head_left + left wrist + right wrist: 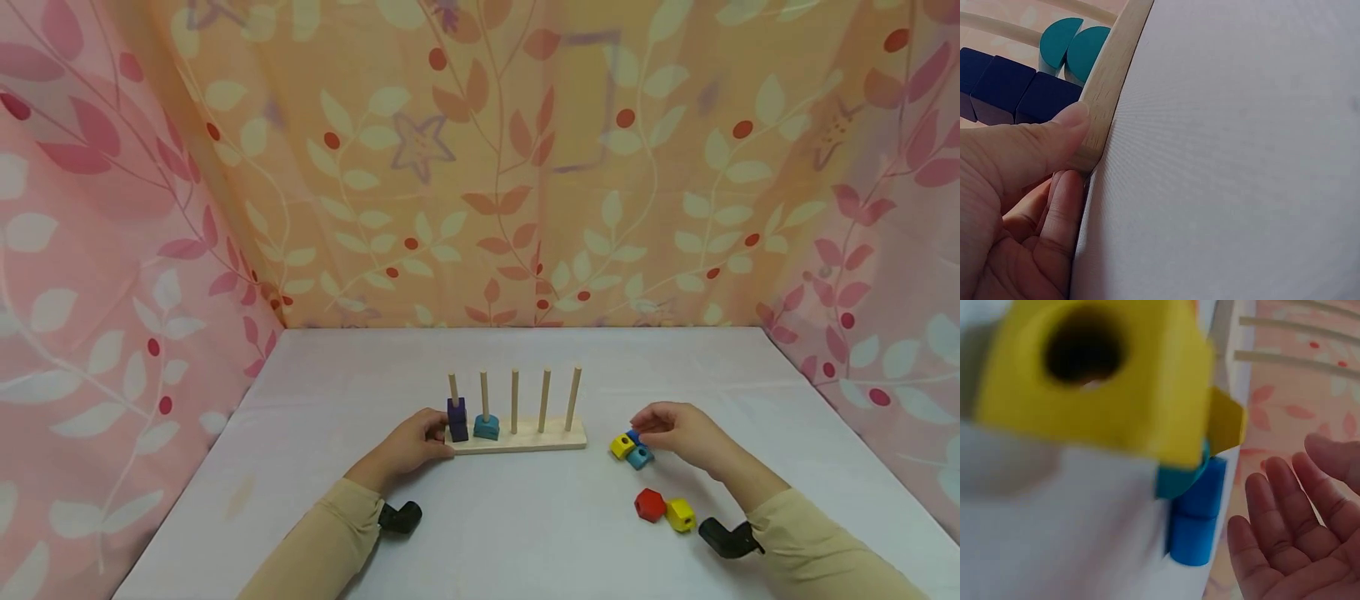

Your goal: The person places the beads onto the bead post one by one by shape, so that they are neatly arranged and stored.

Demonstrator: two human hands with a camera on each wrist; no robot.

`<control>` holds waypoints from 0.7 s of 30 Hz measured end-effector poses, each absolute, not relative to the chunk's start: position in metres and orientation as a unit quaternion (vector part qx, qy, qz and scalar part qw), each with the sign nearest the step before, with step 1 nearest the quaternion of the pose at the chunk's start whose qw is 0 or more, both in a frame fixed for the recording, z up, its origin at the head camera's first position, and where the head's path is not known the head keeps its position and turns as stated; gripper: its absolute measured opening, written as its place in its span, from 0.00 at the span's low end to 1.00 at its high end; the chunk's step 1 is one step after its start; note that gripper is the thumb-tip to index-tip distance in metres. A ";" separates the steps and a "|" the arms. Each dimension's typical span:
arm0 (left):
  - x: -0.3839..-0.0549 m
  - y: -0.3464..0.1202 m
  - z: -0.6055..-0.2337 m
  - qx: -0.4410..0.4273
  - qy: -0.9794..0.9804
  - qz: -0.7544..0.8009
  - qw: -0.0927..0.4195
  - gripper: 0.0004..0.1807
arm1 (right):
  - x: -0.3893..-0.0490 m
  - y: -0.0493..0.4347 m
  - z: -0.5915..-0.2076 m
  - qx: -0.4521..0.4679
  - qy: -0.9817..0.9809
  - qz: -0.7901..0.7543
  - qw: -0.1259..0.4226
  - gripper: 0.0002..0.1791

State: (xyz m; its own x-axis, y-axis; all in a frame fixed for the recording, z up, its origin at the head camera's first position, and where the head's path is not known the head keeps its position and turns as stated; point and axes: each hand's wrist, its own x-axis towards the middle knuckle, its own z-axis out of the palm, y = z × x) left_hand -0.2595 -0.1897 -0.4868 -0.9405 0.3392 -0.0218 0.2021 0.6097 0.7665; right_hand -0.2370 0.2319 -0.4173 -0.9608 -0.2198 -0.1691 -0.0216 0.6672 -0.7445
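My left hand (415, 437) pinches the left end of a wooden peg board (517, 447), its thumb (1072, 119) against the base edge. Three dark purple square blocks (1007, 84) are stacked on the leftmost peg. On the second peg sit two teal half-round blocks (487, 428); the other three pegs are bare. At the right, my right hand (678, 433) hovers beside a small cluster of blocks, its fingers loosely extended and holding nothing in the right wrist view. That cluster has a yellow block (622, 446), a teal block (641, 457) and blue round blocks (1196, 512).
Nearer the front right, a red faceted block (649, 505) lies against another yellow block (680, 515). The white tabletop (525, 525) runs back to a leaf-patterned curtain (480, 167). Black wrist-worn devices (727, 538) jut out under the sleeves.
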 end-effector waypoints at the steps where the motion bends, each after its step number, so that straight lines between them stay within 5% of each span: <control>1: -0.260 -0.190 -0.487 0.151 0.894 0.414 0.082 0.24 | -0.237 0.235 -0.420 -0.064 0.905 -0.400 0.129 0.13; 21: -0.259 -0.189 -0.487 0.148 0.892 0.419 0.079 0.25 | -0.238 0.241 -0.450 -0.101 0.945 -0.282 0.131 0.14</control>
